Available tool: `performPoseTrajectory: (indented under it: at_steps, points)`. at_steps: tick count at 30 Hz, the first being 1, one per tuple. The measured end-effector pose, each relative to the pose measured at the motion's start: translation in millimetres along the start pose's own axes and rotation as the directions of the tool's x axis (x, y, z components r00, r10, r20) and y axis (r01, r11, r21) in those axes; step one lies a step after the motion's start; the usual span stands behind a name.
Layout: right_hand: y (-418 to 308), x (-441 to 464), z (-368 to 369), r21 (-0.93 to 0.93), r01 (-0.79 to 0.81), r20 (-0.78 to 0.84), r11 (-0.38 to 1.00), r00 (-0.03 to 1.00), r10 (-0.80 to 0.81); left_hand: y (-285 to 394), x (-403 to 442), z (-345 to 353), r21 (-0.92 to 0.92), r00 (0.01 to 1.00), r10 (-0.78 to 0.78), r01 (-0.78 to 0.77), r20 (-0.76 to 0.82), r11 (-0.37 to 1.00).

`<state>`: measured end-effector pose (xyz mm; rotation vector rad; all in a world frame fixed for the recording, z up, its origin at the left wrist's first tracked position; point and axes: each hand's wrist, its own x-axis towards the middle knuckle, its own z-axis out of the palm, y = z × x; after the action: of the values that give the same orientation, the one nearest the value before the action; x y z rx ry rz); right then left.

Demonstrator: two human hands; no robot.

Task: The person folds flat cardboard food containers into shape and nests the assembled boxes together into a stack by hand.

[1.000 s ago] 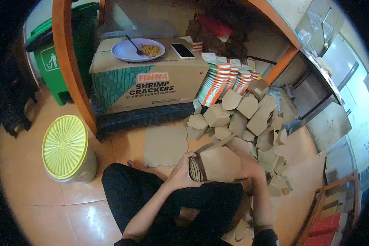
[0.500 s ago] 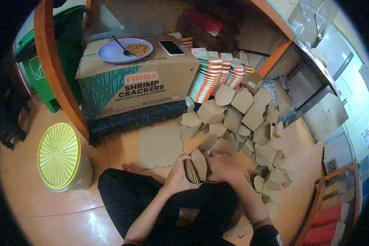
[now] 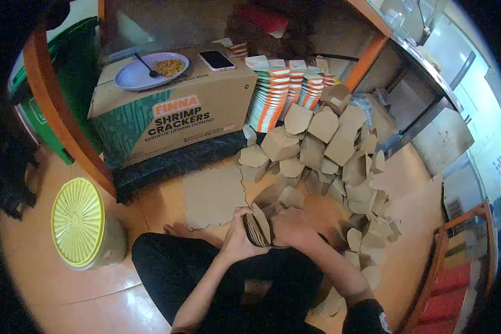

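Observation:
A nested stack of brown cardboard food boxes (image 3: 256, 227) is upright over my lap, its layered edges facing me. My left hand (image 3: 237, 239) is wrapped around the stack's left side, thumb along the top. My right hand (image 3: 293, 227) is closed against the stack's right side; its fingertips are partly hidden and slightly blurred. Just beyond my right hand and to its right spreads a loose heap of brown food boxes (image 3: 312, 151), some opened up and some tilted over each other. A flat brown cardboard sheet (image 3: 214, 195) lies on the floor ahead of my left hand.
A FINNA shrimp crackers carton (image 3: 175, 119) bears a plate (image 3: 129, 79) of food with a spoon, and a phone (image 3: 216, 60). Stacks of orange-and-white folded boxes (image 3: 268, 100) stand beside it. A yellow-lidded tub (image 3: 79, 222) is at left, below a wooden leg (image 3: 55, 106).
The camera view has shifted slightly. My right hand has drawn in closer to the stack, and the box flap nearest it appears narrower and more upright. My left hand keeps its hold.

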<state>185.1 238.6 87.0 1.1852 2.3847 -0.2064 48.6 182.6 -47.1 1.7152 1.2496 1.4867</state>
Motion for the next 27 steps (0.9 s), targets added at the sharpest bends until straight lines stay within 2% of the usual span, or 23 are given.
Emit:
performPoseTrajectory:
  at_steps: [3,4,6,7,10,13,16,17,19,22,25,26,27]
  points:
    - [8,10,21,0.074,0.003,-0.101,0.997,0.995,0.005,4,0,4,-0.094,0.999,0.032,-0.033,-0.018,0.995]
    - [12,12,28,0.103,0.010,-0.140,0.995,0.990,0.005,11,6,3,-0.042,0.997,0.069,-0.070,-0.029,0.997]
    - [30,17,29,0.223,0.176,-0.152,0.959,0.978,-0.144,35,19,0,0.057,0.990,0.135,-0.132,-0.045,0.990]
    - [35,17,27,0.286,0.255,-0.158,0.924,0.963,-0.217,53,25,-5,0.153,0.993,0.120,-0.119,0.005,0.981]
    - [37,12,14,0.283,0.249,-0.010,0.926,0.966,-0.257,41,28,6,0.115,0.994,0.112,-0.112,0.007,0.987]
    - [38,14,20,0.260,0.172,0.069,0.950,0.978,-0.196,43,26,6,0.115,1.000,0.024,-0.023,0.000,0.993]
    - [39,32,62,0.239,0.292,-0.173,0.926,0.951,-0.255,30,18,7,0.161,0.999,0.042,-0.044,0.015,0.986]
    - [39,30,60,0.261,0.237,-0.095,0.936,0.971,-0.219,29,16,7,0.173,1.000,0.016,-0.019,0.022,0.985]
    - [23,13,11,0.292,0.126,0.063,0.948,0.987,-0.150,27,13,5,0.202,0.999,-0.037,0.030,0.033,0.979]
    - [20,26,12,0.326,0.139,0.017,0.935,0.988,-0.153,24,9,4,0.159,0.991,-0.112,0.100,0.068,0.982]
    - [9,22,7,0.319,0.096,0.025,0.943,0.994,-0.109,34,11,8,0.160,1.000,-0.025,0.028,-0.018,0.987]
    - [4,32,28,0.378,0.113,-0.081,0.919,0.993,-0.089,34,13,11,0.231,0.999,0.033,-0.035,0.014,0.972]
    - [-4,43,46,0.351,0.071,-0.095,0.934,0.995,-0.040,30,13,12,0.300,0.994,0.093,-0.103,0.049,0.948]
